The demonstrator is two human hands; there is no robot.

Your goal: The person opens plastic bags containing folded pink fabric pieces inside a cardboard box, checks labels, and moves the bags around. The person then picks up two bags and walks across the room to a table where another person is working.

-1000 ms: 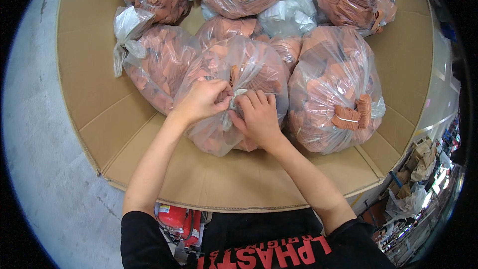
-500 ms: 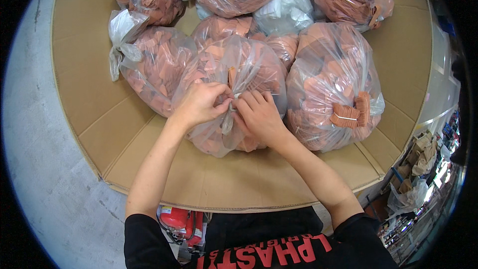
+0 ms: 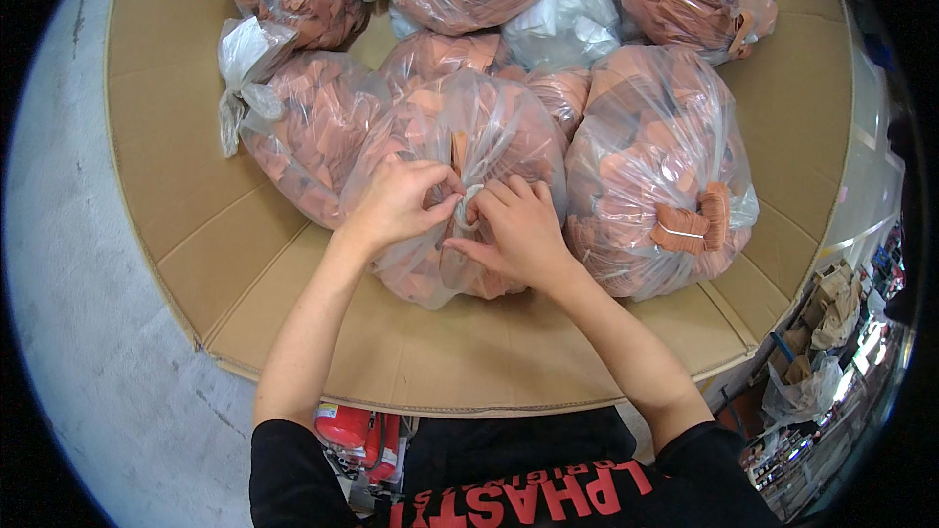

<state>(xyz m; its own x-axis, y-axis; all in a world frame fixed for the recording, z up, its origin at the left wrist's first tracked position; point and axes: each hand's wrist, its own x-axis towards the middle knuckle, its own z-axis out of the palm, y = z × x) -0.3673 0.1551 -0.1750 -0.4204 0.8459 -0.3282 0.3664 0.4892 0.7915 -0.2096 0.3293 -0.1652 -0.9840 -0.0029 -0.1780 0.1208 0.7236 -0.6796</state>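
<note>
A clear plastic bag [image 3: 430,269] full of orange-brown pieces lies in front of me, its neck twisted into a knot [image 3: 470,203]. My left hand [image 3: 403,203] pinches the left side of this knot between thumb and forefinger. On the other side, my right hand [image 3: 520,235] touches the knot with its curled forefinger. Its thumb is spread away, toward the bag's short loose end, and the other fingers rest on the plastic. Fingers partly cover the knot, so how it is looped cannot be made out.
A similar bag [image 3: 650,137] with two banded bundles [image 3: 682,228] stands to the right; another bag [image 3: 318,127] leans at left. Several more are piled behind. All lie inside a large cardboard box [image 3: 411,362]. Below its near edge is a red fire extinguisher [image 3: 344,426].
My right thumb has opened away from the fingers and dropped lower, showing more of the knot. My left hand keeps its pinch at nearly the same place.
</note>
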